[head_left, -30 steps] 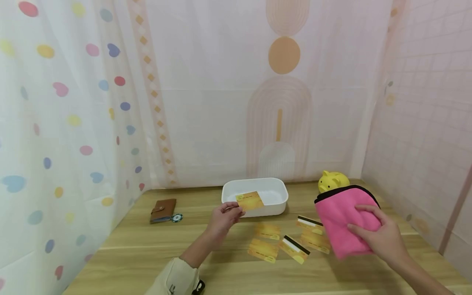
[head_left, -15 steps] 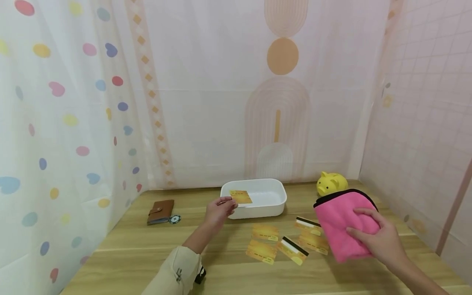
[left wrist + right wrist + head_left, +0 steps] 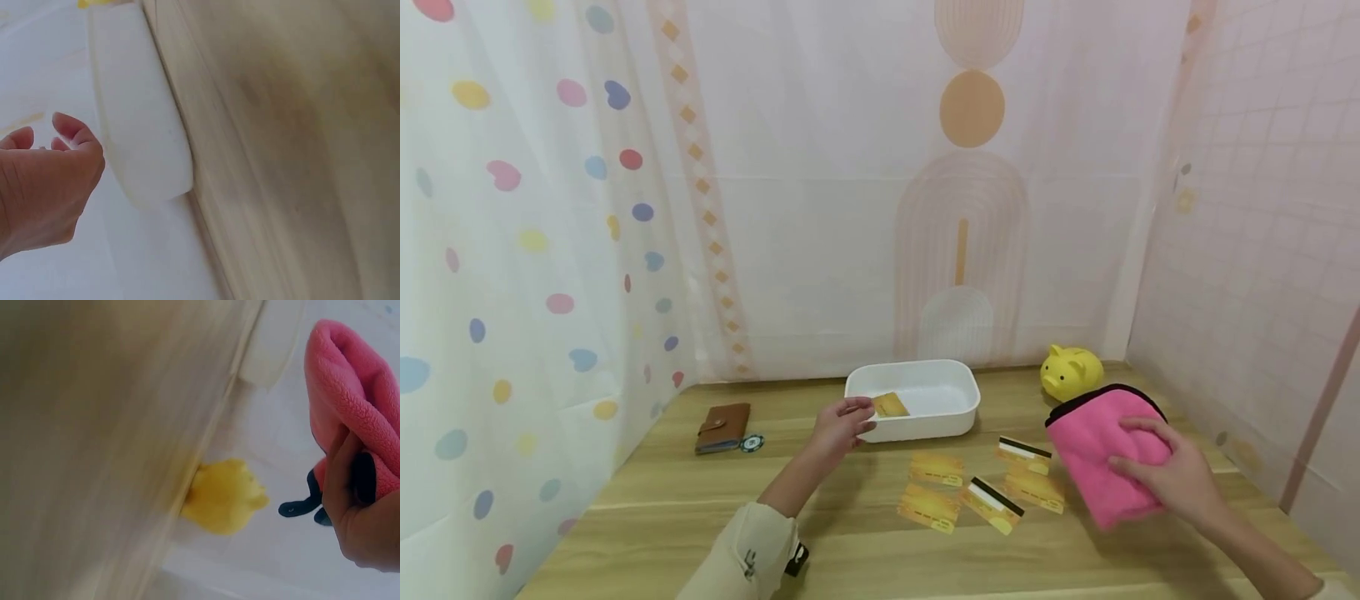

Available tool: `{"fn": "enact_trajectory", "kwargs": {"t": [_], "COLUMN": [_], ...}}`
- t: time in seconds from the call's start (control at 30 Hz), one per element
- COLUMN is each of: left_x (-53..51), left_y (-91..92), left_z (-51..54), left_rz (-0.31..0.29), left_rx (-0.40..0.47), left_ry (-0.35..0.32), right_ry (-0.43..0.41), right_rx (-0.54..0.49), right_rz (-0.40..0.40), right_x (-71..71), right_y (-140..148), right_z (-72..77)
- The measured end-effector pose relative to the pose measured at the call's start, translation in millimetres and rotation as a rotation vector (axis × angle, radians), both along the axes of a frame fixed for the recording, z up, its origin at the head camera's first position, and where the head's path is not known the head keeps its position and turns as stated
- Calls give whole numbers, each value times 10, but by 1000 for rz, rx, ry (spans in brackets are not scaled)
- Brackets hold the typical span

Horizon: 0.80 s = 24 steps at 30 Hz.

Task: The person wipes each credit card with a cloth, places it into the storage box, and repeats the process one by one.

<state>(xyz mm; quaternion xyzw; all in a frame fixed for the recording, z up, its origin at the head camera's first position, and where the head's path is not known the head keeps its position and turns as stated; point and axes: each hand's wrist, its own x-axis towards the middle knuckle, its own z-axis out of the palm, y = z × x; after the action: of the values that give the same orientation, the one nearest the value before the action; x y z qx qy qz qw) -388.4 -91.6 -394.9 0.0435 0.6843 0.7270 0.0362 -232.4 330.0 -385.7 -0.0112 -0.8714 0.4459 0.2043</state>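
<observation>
Where the wooden table (image 3: 662, 525) bears cards (image 3: 992, 505), patterned curtains (image 3: 820, 233) hang behind.

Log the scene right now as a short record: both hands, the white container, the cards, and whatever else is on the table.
left hand: at the near left rim of the white container, fingers loosely bent, nothing seen in its grip
right hand: holding a black-edged pink cloth above the table
white container: one card inside, just past the left hand
loose cards: five on the table, two showing a dark stripe
left side: brown wallet, round chip beside it
far right: yellow piggy bank
</observation>
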Motion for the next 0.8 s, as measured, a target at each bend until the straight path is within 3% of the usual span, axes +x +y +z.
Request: {"fn": "enact_trajectory", "kwargs": {"t": [0.33, 0.57, 0.8], "left_x": [265, 412, 611], "left_y": [-47, 29, 145], "left_z": [208, 248, 368], "left_rz": [-156, -264, -349], "left_rx": [-43, -82, -69], "left_ry": [45, 69, 122], "right_ry": [67, 111, 75], "right_rx": [160, 213, 416], "right_rz": [7, 15, -2], "right_x": [-101, -104, -102], "right_y": [366, 469, 537], "right_z": [-72, -12, 42]}}
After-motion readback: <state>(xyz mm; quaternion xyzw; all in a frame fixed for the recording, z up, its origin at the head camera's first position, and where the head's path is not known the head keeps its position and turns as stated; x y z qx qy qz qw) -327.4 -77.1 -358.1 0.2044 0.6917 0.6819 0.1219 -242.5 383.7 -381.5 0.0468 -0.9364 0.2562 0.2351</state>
